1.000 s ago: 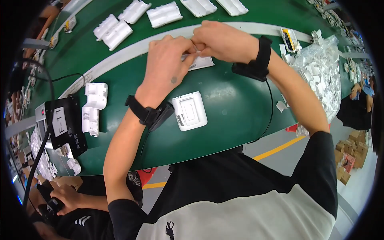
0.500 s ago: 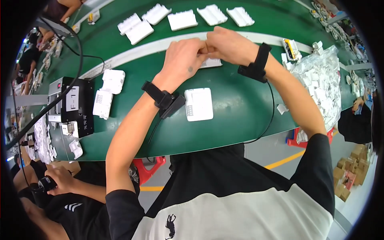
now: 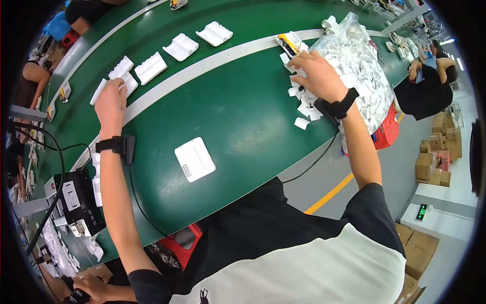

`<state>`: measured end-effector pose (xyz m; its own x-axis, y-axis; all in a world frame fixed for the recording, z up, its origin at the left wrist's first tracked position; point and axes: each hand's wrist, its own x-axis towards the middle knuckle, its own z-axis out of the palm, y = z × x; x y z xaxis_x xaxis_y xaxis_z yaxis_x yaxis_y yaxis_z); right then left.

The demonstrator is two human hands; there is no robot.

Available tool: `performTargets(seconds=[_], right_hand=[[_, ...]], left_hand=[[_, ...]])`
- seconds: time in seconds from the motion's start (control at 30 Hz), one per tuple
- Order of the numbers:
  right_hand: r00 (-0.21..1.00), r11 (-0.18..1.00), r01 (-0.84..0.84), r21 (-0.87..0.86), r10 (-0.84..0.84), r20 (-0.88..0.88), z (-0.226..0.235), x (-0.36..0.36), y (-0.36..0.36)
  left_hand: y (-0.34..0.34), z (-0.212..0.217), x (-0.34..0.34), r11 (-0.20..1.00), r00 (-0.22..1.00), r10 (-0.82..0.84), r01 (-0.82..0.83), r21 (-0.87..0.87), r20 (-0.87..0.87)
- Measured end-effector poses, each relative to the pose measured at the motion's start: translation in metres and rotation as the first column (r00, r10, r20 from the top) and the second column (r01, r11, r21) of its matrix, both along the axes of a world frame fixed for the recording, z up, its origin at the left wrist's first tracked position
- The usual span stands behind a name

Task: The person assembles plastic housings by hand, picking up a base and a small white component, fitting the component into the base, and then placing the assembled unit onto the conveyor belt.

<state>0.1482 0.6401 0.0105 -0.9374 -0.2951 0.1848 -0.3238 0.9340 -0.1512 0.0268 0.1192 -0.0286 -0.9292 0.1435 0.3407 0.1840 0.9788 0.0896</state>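
My left hand (image 3: 111, 105) is at the far left, its fingers bent round a white plastic casing (image 3: 97, 93) that is partly hidden beneath it. Several more white casings (image 3: 150, 68) lie in a row just beyond the pale strip. To the right, my right hand (image 3: 321, 76) reaches over small white pieces (image 3: 302, 123) with fingers apart and nothing visible in them. Close to its fingertips lies a part with a yellow and black inside (image 3: 288, 45). A flat white square cover (image 3: 195, 159) rests alone on the green table between my arms.
A clear plastic bag of white pieces (image 3: 362, 76) fills the table's right end. A black box-shaped device (image 3: 76, 200) stands at the left, beside other white casings (image 3: 96, 177). Cables run from both wristbands. A red stool (image 3: 387, 130) stands below the table edge; other people sit nearby.
My hands have separated: the left moved left to the row of casings, the right moved right to the loose pieces. The view has turned to the right.
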Motion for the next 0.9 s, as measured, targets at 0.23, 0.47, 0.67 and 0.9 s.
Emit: performTargets(seconds=[0.23,0.47,0.67,0.9], right_hand=[[0.995,0.914,0.1,0.394,-0.081,-0.065,-0.016,0.007,-0.012],[0.996,0.975,0.012,0.221,-0.031,0.085,0.001,-0.013,-0.022],[0.937,0.974,-0.017,-0.224,0.094,0.336,0.004,-0.012,-0.082],[0.917,0.928,-0.369,-0.054,0.372,0.141,-0.014,-0.009,-0.123]], left_hand=[[0.008,0.063,0.104,0.896,0.942,-0.204,0.071,0.438,0.267],[0.075,0.047,0.192,0.783,0.675,-0.619,0.494,0.377,0.401],[0.089,0.043,0.176,0.818,0.628,-0.567,0.356,0.451,0.533],[0.099,0.025,0.177,0.839,0.881,-0.445,0.347,0.418,0.162]])
